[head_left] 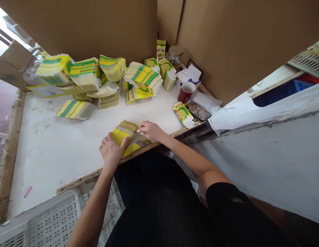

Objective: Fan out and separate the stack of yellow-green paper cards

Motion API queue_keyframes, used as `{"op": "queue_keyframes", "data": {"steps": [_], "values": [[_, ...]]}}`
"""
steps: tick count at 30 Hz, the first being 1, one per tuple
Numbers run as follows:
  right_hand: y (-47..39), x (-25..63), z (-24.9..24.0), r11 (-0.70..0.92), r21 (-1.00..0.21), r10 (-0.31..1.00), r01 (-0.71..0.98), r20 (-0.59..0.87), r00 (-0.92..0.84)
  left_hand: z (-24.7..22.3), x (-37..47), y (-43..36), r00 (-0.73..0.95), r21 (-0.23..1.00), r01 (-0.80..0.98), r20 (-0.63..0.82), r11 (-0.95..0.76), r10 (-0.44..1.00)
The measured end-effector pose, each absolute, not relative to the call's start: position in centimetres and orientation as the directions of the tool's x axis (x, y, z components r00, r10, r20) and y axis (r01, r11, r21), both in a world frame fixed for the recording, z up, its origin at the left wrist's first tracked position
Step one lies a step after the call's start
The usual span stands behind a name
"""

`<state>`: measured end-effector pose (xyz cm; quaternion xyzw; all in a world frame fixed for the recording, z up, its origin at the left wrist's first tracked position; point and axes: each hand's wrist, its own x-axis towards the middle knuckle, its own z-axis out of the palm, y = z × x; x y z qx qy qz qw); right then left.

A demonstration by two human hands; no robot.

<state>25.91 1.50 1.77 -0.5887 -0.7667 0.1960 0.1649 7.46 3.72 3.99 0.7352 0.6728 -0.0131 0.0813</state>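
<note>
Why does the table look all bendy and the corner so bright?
Head view: the wide lens curves the table edges; daylight washes out the top left corner; the left hand and right hand on the yellow cartons look sharp.

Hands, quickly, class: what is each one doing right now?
Left hand: closed on the yellow carton stack.
Right hand: fingers pinching that stack's far edge.

A white table (59, 151) bears stacked flat cartons (97, 77), a red mug (186, 92), a phone (198, 110) (perhaps cased).
</note>
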Motion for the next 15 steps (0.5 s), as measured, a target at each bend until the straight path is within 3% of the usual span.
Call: {"op": "queue_keyframes", "data": {"steps": [8, 15], "values": [[3.3, 24.1, 2.4, 0.16, -0.424, 0.976, 0.891, -0.07, -0.208, 4.1, 7.5, 3.7, 0.099, 0.089, 0.992, -0.138, -0.088, 0.985], [3.7, 22.1, 3.2, -0.047, -0.471, 0.967, 0.881, -0.244, -0.079, 4.1, 7.5, 3.6, 0.14, 0.059, 0.989, -0.136, -0.133, 0.981]]}}
